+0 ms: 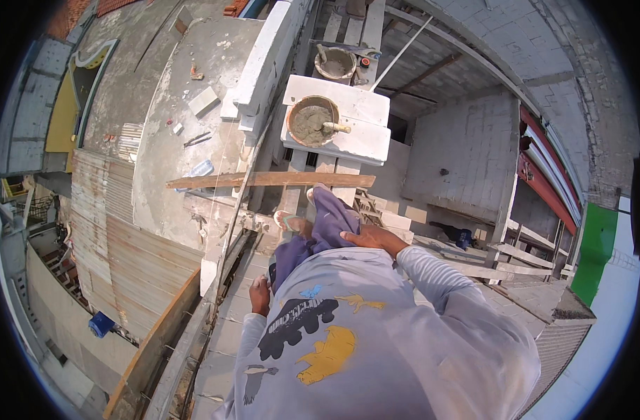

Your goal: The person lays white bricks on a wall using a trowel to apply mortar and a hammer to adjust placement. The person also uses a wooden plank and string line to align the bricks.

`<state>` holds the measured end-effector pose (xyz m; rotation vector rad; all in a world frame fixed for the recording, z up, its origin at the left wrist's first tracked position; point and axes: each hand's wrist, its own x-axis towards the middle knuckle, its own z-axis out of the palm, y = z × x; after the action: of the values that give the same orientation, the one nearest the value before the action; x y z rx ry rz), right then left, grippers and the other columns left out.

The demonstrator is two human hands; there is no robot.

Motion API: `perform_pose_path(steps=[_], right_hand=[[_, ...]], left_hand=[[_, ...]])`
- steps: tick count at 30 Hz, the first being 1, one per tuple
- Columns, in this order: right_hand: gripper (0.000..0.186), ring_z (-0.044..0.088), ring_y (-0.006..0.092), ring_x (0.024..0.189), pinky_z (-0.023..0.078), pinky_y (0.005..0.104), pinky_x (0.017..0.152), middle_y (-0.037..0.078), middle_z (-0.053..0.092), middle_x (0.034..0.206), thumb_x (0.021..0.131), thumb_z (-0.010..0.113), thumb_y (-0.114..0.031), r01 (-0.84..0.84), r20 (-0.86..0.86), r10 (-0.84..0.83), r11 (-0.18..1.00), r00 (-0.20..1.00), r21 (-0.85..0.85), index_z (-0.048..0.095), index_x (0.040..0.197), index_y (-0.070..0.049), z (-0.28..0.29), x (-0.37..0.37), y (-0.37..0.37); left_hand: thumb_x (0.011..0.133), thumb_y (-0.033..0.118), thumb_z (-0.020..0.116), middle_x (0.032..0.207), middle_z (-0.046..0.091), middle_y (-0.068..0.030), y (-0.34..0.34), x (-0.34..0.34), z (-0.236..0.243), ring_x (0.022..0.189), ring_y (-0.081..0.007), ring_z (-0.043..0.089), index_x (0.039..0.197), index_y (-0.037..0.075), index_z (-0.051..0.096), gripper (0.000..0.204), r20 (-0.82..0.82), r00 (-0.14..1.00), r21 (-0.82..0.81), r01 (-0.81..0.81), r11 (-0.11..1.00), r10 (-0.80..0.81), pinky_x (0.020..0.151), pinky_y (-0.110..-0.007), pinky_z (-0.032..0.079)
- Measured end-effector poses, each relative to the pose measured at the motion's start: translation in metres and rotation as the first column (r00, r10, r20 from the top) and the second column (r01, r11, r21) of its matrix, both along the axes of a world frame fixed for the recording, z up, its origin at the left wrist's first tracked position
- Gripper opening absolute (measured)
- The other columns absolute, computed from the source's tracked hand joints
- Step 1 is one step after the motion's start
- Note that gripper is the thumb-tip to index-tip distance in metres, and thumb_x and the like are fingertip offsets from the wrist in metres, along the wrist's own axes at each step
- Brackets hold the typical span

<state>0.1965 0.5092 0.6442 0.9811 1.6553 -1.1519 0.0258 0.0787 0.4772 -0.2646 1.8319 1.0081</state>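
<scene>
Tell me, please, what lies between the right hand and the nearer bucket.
In the head view: the purple trouser leg, brown board and near part of white block.

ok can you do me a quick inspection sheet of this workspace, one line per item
Surface: white blocks lie across boards; the nearer bowl stands on them.
Job's things: the nearer bowl holds grey paste and a tool with a pale handle; a farther bowl also holds grey material.
Clutter: wooden plank lying crosswise; clear bottle and pale block to the left.
Hands: right hand touches the purple trousers; left hand is low beside the body, no held thing visible.
Cables: nothing seen that is certainly a cable.
Surroundings: corrugated roofing at left, green panel at far right.
</scene>
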Motion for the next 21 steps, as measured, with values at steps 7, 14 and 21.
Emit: perform_pose_path(steps=[7, 14, 21], right_hand=[[0.072, 0.07, 0.0446, 0.106, 0.053, 0.0535, 0.095, 0.031, 0.073, 0.108, 0.096, 0.056, -0.06, 0.043, -0.278, 0.019, 0.976, 0.961, 0.216, 0.075, 0.104, 0.009, -0.046, 0.03, -0.011], [0.071, 0.066, 0.0453, 0.116, 0.049, 0.0522, 0.104, 0.03, 0.07, 0.12, 0.096, 0.059, -0.061, 0.339, -0.457, -0.217, 0.918, 0.863, 0.204, 0.071, 0.118, 0.005, -0.079, 0.071, -0.014], [0.07, 0.058, 0.0422, 0.132, 0.044, 0.0467, 0.113, 0.029, 0.063, 0.138, 0.099, 0.058, -0.057, 0.613, -0.476, -0.531, 0.79, 0.701, 0.023, 0.065, 0.133, 0.003, -0.088, 0.11, -0.007]], left_hand=[[0.107, 0.028, 0.06, 0.115, 0.072, -0.0048, 0.052, -0.076, 0.038, 0.099, -0.0149, 0.067, 0.137, 0.009, 0.065, 0.035, -0.065, 0.99, -0.081, 0.121, 0.989, -0.126, 0.08, -0.027, 0.051], [0.109, 0.031, 0.059, 0.119, 0.071, -0.0059, 0.147, -0.088, 0.08, 0.104, -0.0181, 0.069, 0.141, 0.005, 0.062, 0.041, -0.135, 0.816, -0.151, 0.544, 0.826, -0.562, 0.085, -0.031, 0.055], [0.112, 0.03, 0.056, 0.11, 0.071, -0.0035, 0.218, -0.097, 0.086, 0.1, -0.0134, 0.063, 0.136, 0.003, 0.066, 0.038, -0.107, 0.564, 0.016, 0.824, 0.566, -0.819, 0.088, -0.031, 0.052]])
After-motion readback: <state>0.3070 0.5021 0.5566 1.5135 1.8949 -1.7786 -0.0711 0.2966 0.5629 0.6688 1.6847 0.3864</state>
